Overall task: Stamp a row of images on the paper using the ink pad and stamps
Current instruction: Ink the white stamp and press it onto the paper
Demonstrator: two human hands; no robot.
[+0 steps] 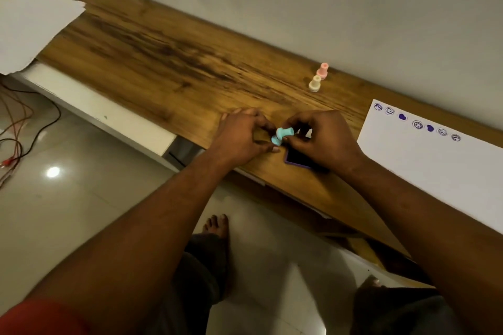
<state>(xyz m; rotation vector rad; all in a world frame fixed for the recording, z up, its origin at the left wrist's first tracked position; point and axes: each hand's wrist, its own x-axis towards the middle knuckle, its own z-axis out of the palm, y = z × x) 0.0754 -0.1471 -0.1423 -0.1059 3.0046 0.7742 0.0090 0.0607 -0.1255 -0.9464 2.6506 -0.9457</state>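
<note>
1. While both hands work just above the dark purple square ink pad, a row of seven purple prints already sits on the big white sheet of paper. The paper lies to the right of the ink pad.
2. Five of the prints look like round faces and two look like hearts. So I think a good part of the row is done.
3. The small light-blue plastic stamp is up in the air, just above the left corner of the ink pad.
4. The left hand pinches its lower end with curled fingers. The right hand pinches its fat top end.
5. The blue stamp may be two pieces, like a stamp and its cap. I cannot tell.
6. A pink plastic stamp and a cream plastic stamp stand upright, side by side, on the brown wooden table. They are well behind the ink pad, and no hand touches them.
7. I think the blue stamp has yet to be pressed on the ink pad and then on the paper, after the last print. The paper has lots of white room left.
</note>
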